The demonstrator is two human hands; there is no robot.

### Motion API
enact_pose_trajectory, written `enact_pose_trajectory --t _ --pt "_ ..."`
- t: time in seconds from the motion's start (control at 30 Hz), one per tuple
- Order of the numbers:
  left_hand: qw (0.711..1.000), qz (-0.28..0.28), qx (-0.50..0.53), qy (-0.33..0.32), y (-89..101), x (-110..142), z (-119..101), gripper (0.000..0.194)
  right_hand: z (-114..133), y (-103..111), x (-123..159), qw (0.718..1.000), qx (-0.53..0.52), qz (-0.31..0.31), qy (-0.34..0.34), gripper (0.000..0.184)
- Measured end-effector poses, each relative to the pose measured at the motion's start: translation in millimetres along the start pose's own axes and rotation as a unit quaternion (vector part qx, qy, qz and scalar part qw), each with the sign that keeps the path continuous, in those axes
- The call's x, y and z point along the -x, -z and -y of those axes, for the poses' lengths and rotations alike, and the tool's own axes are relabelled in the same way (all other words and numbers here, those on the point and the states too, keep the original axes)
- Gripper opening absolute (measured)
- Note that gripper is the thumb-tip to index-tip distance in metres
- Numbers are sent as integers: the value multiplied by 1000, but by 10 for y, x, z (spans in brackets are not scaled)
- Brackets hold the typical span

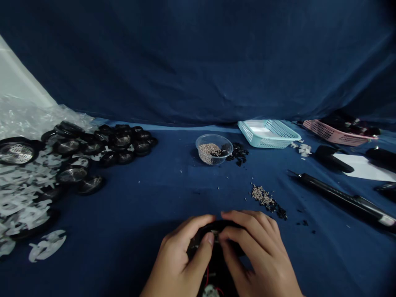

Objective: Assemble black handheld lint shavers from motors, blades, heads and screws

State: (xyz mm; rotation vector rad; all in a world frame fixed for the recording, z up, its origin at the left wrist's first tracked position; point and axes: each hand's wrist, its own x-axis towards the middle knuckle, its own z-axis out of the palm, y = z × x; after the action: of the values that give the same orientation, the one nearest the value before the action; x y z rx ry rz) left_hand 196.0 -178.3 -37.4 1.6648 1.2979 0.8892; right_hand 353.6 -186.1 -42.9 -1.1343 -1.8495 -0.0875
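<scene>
One black housing, gripped by our left hand and right hand; red wire exposed, so we judge it unfinished.

hands: both on black part | clear bowl: beyond, holding small metallic pieces

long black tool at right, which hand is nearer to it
Right: the right hand lies to the left of the long black tool, apart from it; the left hand is farther left.
</scene>
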Motion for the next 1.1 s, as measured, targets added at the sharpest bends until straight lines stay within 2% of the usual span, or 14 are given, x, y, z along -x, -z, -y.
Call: enact_pose_trajectory --t 0.13,0.27,0.4,0.5,0.6,0.67,0.73,0.8,0.87,0.93,1.0,1.03,1.1 --pt "1000 9 14 -3 58 18 -54 27 16 57 -43 1000 4 7 24 16" --pt "999 33 40 -8 154 91 -111 35 89 180 -21 995 50 2 85 15" --pt "997 26 64 39 206 136 -154 38 168 292 113 986 108 -38 122 16" --pt "991 25 117 60 206 117 -168 36 202 331 228 986 119 -25 115 21" --pt "986 32 151 58 195 97 -160 34 204 374 316 994 62 16 91 23" --pt "987 23 149 51 200 102 -159 34 182 438 366 999 18 -8 42 21" --pt "989 14 144 17 223 118 -172 35 132 538 419 999 32 -37 0 13" --pt "991 14 126 -42 260 130 -195 37 58 641 478 995 101 -19 1 9" --pt "991 21 83 -101 297 127 -219 40 -23 691 552 984 172 46 30 37" --pt "990 26 37 -134 321 118 -240 40 -90 651 654 970 199 118 72 62" --pt "987 26 9 -160 325 122 -258 39 -133 536 786 968 179 152 84 63" --pt "985 26 -5 -173 319 133 -264 39 -148 466 859 974 156 148 65 60" --pt "979 31 -42 -199 297 167 -267 37 -181 338 999 989 95 112 -14 56"
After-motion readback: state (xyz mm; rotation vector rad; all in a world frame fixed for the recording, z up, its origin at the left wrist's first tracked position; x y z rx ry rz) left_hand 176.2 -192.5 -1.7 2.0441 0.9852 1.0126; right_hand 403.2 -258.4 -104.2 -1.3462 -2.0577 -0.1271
